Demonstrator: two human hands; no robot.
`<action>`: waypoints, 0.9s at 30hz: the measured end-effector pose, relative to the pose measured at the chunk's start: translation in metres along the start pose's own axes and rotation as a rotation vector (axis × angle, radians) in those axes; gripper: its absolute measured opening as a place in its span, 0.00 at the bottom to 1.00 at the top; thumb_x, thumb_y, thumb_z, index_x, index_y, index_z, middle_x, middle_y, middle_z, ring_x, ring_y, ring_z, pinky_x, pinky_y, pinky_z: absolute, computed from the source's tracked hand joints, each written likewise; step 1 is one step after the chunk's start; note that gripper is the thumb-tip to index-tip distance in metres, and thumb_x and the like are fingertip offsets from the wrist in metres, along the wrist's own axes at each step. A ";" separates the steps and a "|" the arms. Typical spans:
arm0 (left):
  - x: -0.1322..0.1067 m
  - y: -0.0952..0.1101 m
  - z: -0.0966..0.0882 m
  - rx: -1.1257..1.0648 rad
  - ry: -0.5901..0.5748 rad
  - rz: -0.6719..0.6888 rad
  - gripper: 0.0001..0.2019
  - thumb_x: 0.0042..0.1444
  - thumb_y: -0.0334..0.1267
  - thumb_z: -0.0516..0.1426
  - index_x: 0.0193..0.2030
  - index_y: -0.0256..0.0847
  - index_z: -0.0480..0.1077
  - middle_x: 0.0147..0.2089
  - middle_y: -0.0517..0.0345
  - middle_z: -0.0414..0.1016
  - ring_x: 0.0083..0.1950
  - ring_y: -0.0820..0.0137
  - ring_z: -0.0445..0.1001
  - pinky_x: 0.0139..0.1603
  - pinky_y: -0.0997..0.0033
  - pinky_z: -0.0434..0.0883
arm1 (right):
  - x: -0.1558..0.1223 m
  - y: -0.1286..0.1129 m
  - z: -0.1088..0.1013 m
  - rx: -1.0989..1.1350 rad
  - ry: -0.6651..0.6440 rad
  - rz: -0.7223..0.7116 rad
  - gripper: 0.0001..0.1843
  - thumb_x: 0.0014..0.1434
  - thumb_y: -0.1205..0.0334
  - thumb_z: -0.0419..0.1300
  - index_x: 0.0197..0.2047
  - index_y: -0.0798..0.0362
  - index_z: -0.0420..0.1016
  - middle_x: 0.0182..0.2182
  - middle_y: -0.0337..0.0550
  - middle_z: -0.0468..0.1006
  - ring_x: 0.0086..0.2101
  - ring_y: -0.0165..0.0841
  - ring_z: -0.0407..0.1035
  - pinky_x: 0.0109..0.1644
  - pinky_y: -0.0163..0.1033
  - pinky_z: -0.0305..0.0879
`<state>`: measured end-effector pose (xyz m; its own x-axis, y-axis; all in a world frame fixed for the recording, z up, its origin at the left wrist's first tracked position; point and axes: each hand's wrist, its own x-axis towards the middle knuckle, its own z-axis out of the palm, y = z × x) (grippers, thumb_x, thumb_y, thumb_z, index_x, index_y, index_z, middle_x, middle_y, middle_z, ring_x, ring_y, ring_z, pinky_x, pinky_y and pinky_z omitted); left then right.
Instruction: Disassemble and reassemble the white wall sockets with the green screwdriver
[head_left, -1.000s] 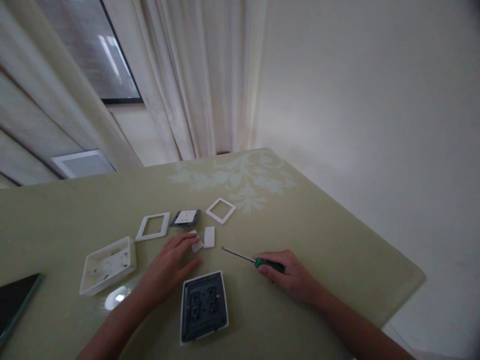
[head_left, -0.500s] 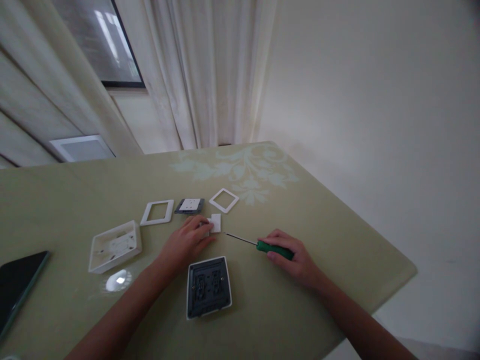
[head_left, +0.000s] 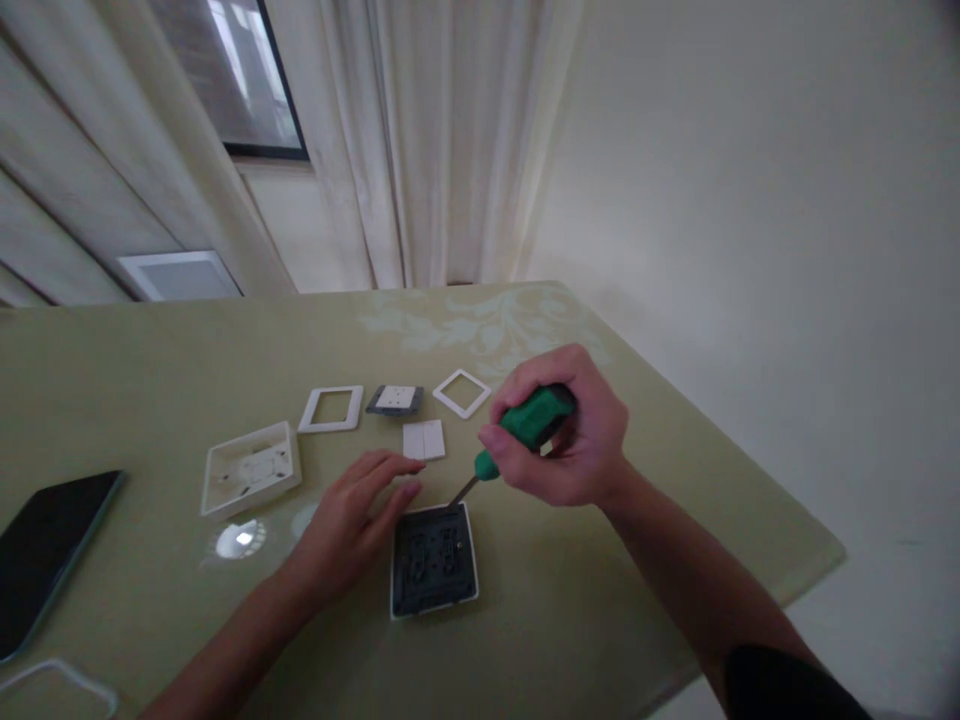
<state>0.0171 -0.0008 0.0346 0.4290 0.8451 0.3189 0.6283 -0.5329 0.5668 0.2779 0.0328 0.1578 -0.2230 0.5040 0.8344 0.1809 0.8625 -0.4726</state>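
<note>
My right hand (head_left: 566,430) grips a green-handled screwdriver (head_left: 534,418), its blade slanting down to the far edge of a dark switch plate with a white rim (head_left: 435,562). That plate lies on the table. My left hand (head_left: 356,515) rests at the plate's upper left corner with fingers spread, holding nothing. Whether its fingertips touch the plate I cannot tell. Just beyond them lie two white switch rockers (head_left: 424,440) side by side. Behind these are a socket module (head_left: 395,400) with a grey frame and two white cover frames, one squarish (head_left: 331,409), one turned like a diamond (head_left: 462,394).
An open white mounting box (head_left: 251,470) sits left of my left hand. A dark phone or tablet (head_left: 56,550) lies at the left side, with a white cable-like loop (head_left: 67,675) below it. Curtains and a wall stand behind the table (head_left: 637,580).
My left hand has left the white rockers and come back to the dark plate. My right hand has raised the screwdriver's handle, and its tip has moved to the plate's far edge.
</note>
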 end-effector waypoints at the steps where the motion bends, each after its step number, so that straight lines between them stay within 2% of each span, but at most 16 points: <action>1: -0.014 0.007 0.000 -0.039 -0.035 0.020 0.17 0.77 0.48 0.54 0.67 0.51 0.71 0.63 0.49 0.79 0.61 0.57 0.80 0.60 0.56 0.80 | 0.003 -0.001 0.006 -0.037 -0.041 -0.045 0.16 0.59 0.67 0.72 0.46 0.48 0.73 0.35 0.35 0.78 0.29 0.27 0.75 0.34 0.33 0.71; 3: -0.037 0.017 0.003 -0.018 -0.064 0.075 0.33 0.67 0.55 0.64 0.75 0.53 0.63 0.68 0.45 0.76 0.65 0.51 0.79 0.61 0.53 0.81 | 0.005 -0.001 0.016 -0.069 -0.109 -0.099 0.15 0.59 0.68 0.69 0.46 0.48 0.71 0.34 0.33 0.78 0.29 0.25 0.74 0.34 0.32 0.71; 5: -0.049 0.019 0.008 0.037 -0.069 0.087 0.40 0.61 0.55 0.69 0.76 0.53 0.61 0.67 0.45 0.76 0.63 0.48 0.79 0.60 0.50 0.81 | 0.001 0.002 0.023 -0.061 -0.164 -0.105 0.13 0.59 0.69 0.66 0.45 0.48 0.70 0.33 0.32 0.78 0.29 0.25 0.73 0.35 0.31 0.70; 8: -0.050 0.011 0.009 0.089 -0.044 0.048 0.39 0.59 0.52 0.70 0.74 0.52 0.62 0.65 0.45 0.77 0.62 0.47 0.79 0.61 0.48 0.80 | -0.004 0.011 0.029 -0.062 -0.200 -0.082 0.13 0.59 0.68 0.66 0.44 0.47 0.69 0.32 0.32 0.79 0.29 0.26 0.74 0.34 0.31 0.70; 13: -0.042 -0.001 0.000 0.093 -0.033 0.019 0.39 0.60 0.52 0.70 0.74 0.54 0.62 0.66 0.48 0.77 0.63 0.49 0.79 0.62 0.49 0.80 | -0.007 0.023 0.037 -0.056 -0.131 -0.044 0.11 0.60 0.66 0.66 0.44 0.47 0.69 0.32 0.33 0.78 0.28 0.25 0.72 0.34 0.30 0.69; 17: -0.044 0.000 -0.001 0.075 -0.032 0.013 0.39 0.59 0.51 0.70 0.75 0.55 0.61 0.66 0.47 0.77 0.62 0.47 0.79 0.61 0.48 0.80 | -0.011 0.029 0.044 -0.053 -0.138 -0.018 0.10 0.61 0.66 0.65 0.44 0.47 0.69 0.31 0.33 0.77 0.27 0.25 0.72 0.34 0.30 0.69; 23: -0.047 0.002 -0.001 0.065 -0.032 0.013 0.39 0.60 0.53 0.69 0.75 0.54 0.61 0.67 0.47 0.76 0.63 0.47 0.79 0.61 0.48 0.80 | -0.015 0.032 0.045 0.000 -0.190 -0.056 0.11 0.61 0.66 0.65 0.44 0.46 0.69 0.30 0.32 0.77 0.27 0.25 0.73 0.32 0.31 0.69; 27: -0.047 0.003 -0.001 0.067 -0.040 0.004 0.39 0.61 0.53 0.69 0.75 0.54 0.61 0.68 0.47 0.76 0.64 0.48 0.78 0.63 0.47 0.80 | -0.014 0.028 0.043 0.018 -0.157 -0.068 0.13 0.58 0.68 0.66 0.43 0.46 0.68 0.28 0.31 0.76 0.24 0.25 0.72 0.29 0.31 0.68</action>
<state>-0.0022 -0.0420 0.0218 0.4562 0.8412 0.2901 0.6681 -0.5392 0.5128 0.2447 0.0520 0.1204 -0.3809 0.4445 0.8108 0.1439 0.8947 -0.4229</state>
